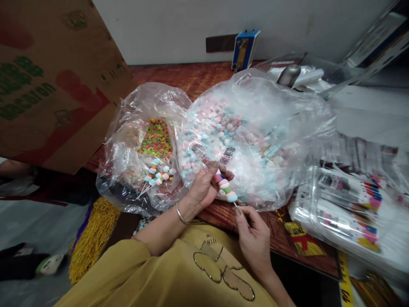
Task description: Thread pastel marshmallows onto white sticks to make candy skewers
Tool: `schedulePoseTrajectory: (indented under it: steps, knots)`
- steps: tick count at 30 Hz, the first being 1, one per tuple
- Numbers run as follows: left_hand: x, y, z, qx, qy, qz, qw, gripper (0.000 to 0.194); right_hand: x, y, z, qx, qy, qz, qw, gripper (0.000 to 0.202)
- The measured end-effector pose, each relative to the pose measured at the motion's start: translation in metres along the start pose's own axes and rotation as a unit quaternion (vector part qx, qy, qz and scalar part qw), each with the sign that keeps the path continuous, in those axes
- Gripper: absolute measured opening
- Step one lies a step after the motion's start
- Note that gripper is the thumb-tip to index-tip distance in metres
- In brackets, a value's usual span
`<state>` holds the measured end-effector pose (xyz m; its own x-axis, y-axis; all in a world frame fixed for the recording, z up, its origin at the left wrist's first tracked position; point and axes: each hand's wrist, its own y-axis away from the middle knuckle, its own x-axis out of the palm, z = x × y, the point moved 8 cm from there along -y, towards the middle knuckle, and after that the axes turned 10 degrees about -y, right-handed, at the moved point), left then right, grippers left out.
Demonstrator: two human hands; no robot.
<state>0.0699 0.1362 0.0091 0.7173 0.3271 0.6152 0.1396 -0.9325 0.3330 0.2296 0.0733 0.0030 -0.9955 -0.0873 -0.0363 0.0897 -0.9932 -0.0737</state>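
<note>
In the middle of the head view, a candy skewer (226, 190) of pink, green and blue pieces slants between my hands. My left hand (206, 187) has its fingers closed round the upper end, where a clear printed wrapper shows. Lower right, my right hand (254, 232) pinches the thin white stick below the bottom blue piece. Behind them lies a large clear bag (255, 106) full of pastel marshmallow pieces. To its left, another clear bag (128, 123) holds small bright candy rings (155, 138), with several finished-looking skewers (158, 172) lying at its front.
A big cardboard box (54, 85) stands at the left. Printed clear packaging sleeves (348, 213) lie in stacks at the right. A blue device (245, 50) stands at the back wall. A clear bin (335, 76) with a metal scoop (288, 76) sits behind. Gold ties (303, 241) lie near the front edge.
</note>
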Motion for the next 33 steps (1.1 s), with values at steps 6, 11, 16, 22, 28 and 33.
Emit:
schedulePoseTrajectory:
  steps: [6, 11, 16, 22, 28, 33]
  knots:
    - [0.004, 0.0, 0.009, -0.018, 0.0, -0.014, 1.0, 0.042, -0.004, -0.001, 0.018, -0.143, 0.134, -0.024, 0.98, 0.017]
    - [0.015, 0.004, 0.011, -0.051, 0.018, 0.054, 0.997, 0.043, 0.016, -0.003, -0.03, 0.173, -0.171, 0.059, 0.968, 0.045]
    - [0.018, 0.005, 0.017, -0.075, 0.003, 0.073, 0.995, 0.04, 0.008, -0.007, -0.016, 0.046, -0.041, 0.029, 0.998, 0.036]
    - [0.015, 0.007, 0.032, -0.103, -0.036, 0.035, 0.993, 0.039, 0.004, -0.006, 0.015, -0.204, 0.218, -0.006, 0.954, 0.021]
    - [0.024, 0.009, 0.034, -0.14, -0.016, 0.101, 0.985, 0.039, 0.011, -0.012, -0.042, 0.15, -0.222, 0.035, 0.963, 0.041]
    - [0.019, 0.001, 0.018, -0.079, 0.004, 0.082, 0.994, 0.041, 0.015, -0.012, -0.046, 0.19, -0.343, 0.018, 0.92, 0.04]
